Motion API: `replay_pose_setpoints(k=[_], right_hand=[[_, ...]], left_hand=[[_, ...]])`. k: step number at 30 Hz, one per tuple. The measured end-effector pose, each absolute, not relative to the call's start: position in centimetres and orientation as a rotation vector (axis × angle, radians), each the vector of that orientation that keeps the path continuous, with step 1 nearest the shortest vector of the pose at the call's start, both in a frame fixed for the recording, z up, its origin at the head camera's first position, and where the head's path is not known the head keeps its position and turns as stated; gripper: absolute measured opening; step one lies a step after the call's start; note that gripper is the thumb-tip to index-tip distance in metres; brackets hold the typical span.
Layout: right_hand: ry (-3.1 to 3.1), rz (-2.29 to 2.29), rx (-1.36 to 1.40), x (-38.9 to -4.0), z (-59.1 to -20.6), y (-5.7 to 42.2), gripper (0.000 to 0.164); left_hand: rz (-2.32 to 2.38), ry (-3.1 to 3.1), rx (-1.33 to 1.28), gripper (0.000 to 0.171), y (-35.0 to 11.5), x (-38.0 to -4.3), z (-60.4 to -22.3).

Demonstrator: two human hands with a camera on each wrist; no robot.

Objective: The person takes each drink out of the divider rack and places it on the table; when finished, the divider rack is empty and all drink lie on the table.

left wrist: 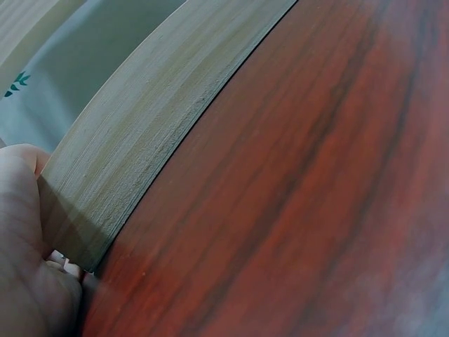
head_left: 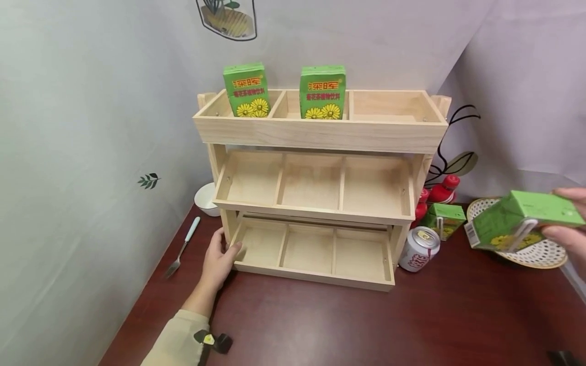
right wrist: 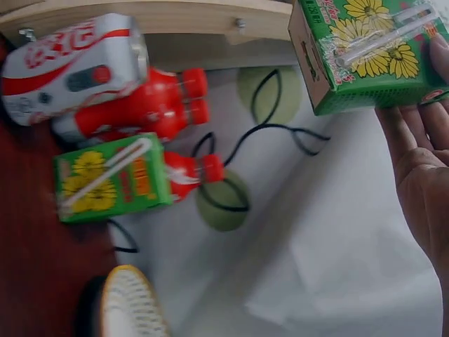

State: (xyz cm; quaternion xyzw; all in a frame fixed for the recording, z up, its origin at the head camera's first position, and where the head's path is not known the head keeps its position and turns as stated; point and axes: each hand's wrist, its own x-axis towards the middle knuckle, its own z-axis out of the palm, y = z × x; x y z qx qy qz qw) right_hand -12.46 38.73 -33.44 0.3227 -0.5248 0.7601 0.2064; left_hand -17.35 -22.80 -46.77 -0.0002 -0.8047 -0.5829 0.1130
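Observation:
My right hand (head_left: 575, 239) holds a green juice carton (head_left: 513, 223) of chrysanthemum tea at the right of the head view. In the right wrist view, that carton (right wrist: 316, 67) has a wrapped straw on its side and lies between thumb and fingers. At the lower left corner of the three-tier wooden rack (head_left: 320, 133), my left hand (head_left: 218, 262) grips the bottom tray's end, its thumb over the side. Two matching cartons, one on the left (head_left: 247, 91) and one in the middle (head_left: 322, 94), stand in the top tier. Its right compartment and both lower tiers hold nothing.
Right of the rack are a drink can (head_left: 419, 249), another green carton (head_left: 443, 219), red-capped bottles (head_left: 444, 189) and a white woven basket (head_left: 547, 254). A fork (head_left: 185, 246) and a white bowl (head_left: 206, 198) lie on the left. Cloth walls (head_left: 91, 152) close off the back and left.

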Motion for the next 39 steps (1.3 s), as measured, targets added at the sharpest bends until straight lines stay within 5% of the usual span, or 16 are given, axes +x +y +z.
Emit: replay_pose_setpoints(k=[11, 23, 39], right_hand=[[-1.298, 2.396, 0.937, -11.6, -37.4, 38.5, 0.059], [-1.671, 2.221, 0.473, -10.3, -42.8, 38.7, 0.061], [-1.813, 2.179, 0.31, -10.7, -47.1, 38.0, 0.06]], left_hand=[[-1.705, -2.367, -0.009, 0.05, -23.1, -17.2, -46.8], [-1.712, -2.368, 0.005, 0.05, -22.9, -17.2, -47.0], [-1.709, -2.376, 0.029, 0.051, -23.0, -17.3, -47.0]])
